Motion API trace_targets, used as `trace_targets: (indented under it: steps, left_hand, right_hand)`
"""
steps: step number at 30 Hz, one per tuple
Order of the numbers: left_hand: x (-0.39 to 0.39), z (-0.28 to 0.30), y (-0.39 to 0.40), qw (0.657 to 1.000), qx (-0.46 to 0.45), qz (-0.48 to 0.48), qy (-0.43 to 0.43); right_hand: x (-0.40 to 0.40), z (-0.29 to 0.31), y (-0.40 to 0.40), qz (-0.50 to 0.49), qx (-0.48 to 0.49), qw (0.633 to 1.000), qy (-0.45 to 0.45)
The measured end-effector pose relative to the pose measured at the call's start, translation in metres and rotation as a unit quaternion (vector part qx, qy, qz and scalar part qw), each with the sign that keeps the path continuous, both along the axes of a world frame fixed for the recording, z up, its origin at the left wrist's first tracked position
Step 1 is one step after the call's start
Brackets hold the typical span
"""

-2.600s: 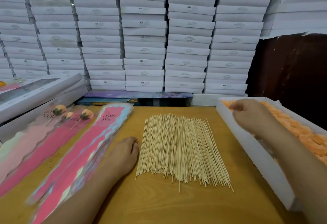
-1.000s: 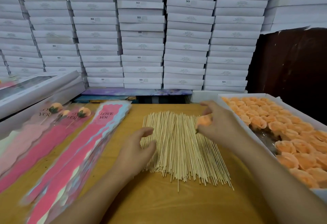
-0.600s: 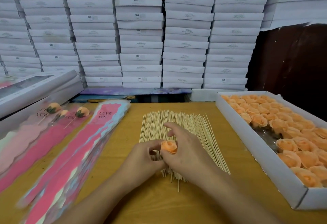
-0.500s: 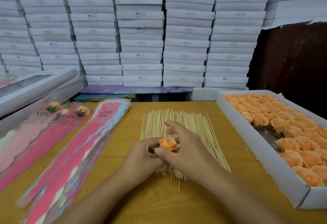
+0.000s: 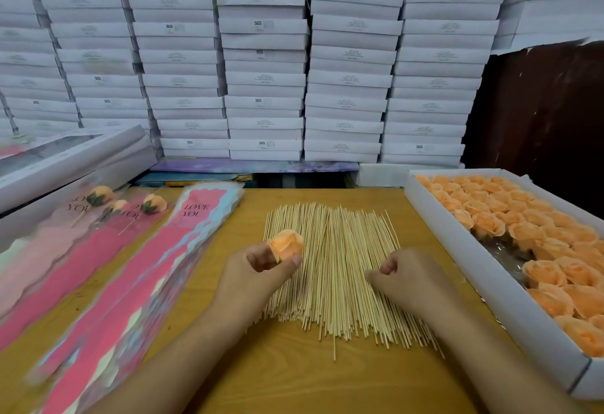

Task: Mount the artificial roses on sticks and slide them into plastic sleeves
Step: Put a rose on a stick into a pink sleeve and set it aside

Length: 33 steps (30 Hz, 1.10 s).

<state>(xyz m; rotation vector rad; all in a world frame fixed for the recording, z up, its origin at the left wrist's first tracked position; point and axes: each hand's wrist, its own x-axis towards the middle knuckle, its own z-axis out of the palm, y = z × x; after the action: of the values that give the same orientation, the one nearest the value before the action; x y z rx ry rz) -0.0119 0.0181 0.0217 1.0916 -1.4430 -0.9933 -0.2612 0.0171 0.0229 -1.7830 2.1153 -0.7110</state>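
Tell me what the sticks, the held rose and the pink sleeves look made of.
Sticks: pale, matte, thin and straight, likely bamboo or wood. Rose, held in the left hand: soft, matte, layered orange petals, possibly foam or fabric; unclear which. Sleeves: glossy printed film with see-through tops, probably plastic.

Left hand (image 5: 258,269) at centre frame, slightly left, raised with fingers curled, pinching a small peach-orange artificial rose head (image 5: 287,245) between thumb and fingertips; bare forearm running down to the lower left. Right hand (image 5: 403,278) right of centre, knuckles up, fingers curled loosely inward, thumb meeting forefinger; whether anything is pinched, unclear; forearm running off the lower right
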Motion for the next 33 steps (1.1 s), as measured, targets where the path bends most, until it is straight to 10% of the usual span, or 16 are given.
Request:
trace_targets:
  steps: [33]
  left_hand:
    - [0.004, 0.003, -0.005, 0.990, 0.075, -0.042, 0.108]
  right_hand:
    - [0.004, 0.008, 0.002, 0.024, 0.105, 0.992, -0.063]
